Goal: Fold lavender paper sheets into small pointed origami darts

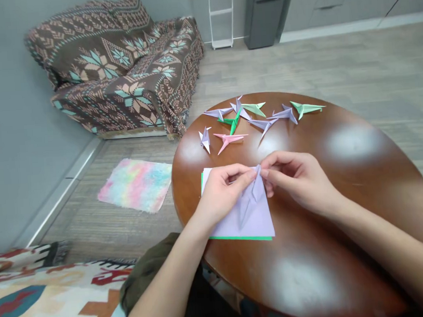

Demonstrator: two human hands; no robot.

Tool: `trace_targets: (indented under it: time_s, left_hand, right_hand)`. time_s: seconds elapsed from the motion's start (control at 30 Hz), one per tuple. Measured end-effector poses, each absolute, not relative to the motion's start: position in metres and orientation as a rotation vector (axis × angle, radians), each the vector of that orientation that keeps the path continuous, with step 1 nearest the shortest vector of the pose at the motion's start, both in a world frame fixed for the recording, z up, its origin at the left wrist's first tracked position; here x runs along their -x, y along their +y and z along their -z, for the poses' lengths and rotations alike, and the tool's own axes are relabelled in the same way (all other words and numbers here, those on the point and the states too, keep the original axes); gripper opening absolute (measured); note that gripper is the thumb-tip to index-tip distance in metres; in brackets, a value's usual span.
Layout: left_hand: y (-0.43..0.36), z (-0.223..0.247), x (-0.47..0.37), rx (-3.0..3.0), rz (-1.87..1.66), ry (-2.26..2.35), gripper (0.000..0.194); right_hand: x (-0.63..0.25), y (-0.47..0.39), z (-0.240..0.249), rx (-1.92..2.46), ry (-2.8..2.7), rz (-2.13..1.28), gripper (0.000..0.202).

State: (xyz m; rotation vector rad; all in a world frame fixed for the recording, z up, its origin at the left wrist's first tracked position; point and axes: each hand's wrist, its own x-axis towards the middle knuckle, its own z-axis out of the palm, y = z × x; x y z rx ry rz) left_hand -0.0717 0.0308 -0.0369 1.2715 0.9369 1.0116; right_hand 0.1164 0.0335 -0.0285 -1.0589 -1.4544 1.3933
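A folded lavender paper crane (pixel 250 201) is pinched between my two hands, its long point hanging down toward me. My left hand (pixel 225 189) grips it from the left near the top, thumb against fingers. From the right, my right hand (pixel 300 179) pinches the upper tip with thumb and forefinger. Beneath the crane lies a stack of square paper (pixel 256 225), lavender on top with a green edge showing below. Part of the stack is hidden under my left hand.
Several folded paper cranes stand toward the table's far side, among them a pink crane (pixel 229 139), a dark green crane (pixel 233 122) and a light green crane (pixel 305 108). The round brown table (pixel 361 186) is glossy. A covered sofa (pixel 129 72) and a pastel rug (pixel 135 185) are beyond.
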Motion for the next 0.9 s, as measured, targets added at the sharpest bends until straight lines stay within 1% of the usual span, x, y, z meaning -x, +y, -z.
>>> trace_targets:
  time_s: [0.17,0.33,0.4,0.5,0.57,0.7,0.8,0.9]
  left_hand:
    - [0.029,0.037,0.067,-1.170,-1.055,0.915,0.019]
    - [0.026,0.032,0.065,-1.283,-1.117,0.972,0.005]
    - [0.025,0.031,0.065,-1.275,-1.088,0.947,0.008]
    - [0.025,0.032,0.064,-1.198,-1.049,0.931,0.019]
    - [0.025,0.032,0.065,-1.172,-1.053,0.938,0.023]
    - [0.026,0.030,0.073,-1.239,-1.001,0.950,0.019]
    - [0.028,0.027,0.082,-1.329,-0.872,0.972,0.013]
    - [0.030,0.025,0.090,-1.381,-0.784,0.979,0.013]
  right_hand:
    - [-0.116,0.032,0.029,1.075,-1.484,-1.336,0.006]
    - [-0.112,0.031,0.028,1.077,-1.490,-1.289,0.008]
    - [-0.110,0.030,0.028,1.069,-1.473,-1.291,0.009]
    - [-0.110,0.029,0.028,1.064,-1.457,-1.298,0.009]
    - [-0.111,0.028,0.028,1.065,-1.479,-1.297,0.008]
    - [-0.116,0.029,0.025,1.062,-1.581,-1.288,0.006]
    - [-0.120,0.030,0.022,1.074,-1.746,-1.123,0.003]
    - [-0.124,0.034,0.019,0.988,-1.976,-0.956,0.004]
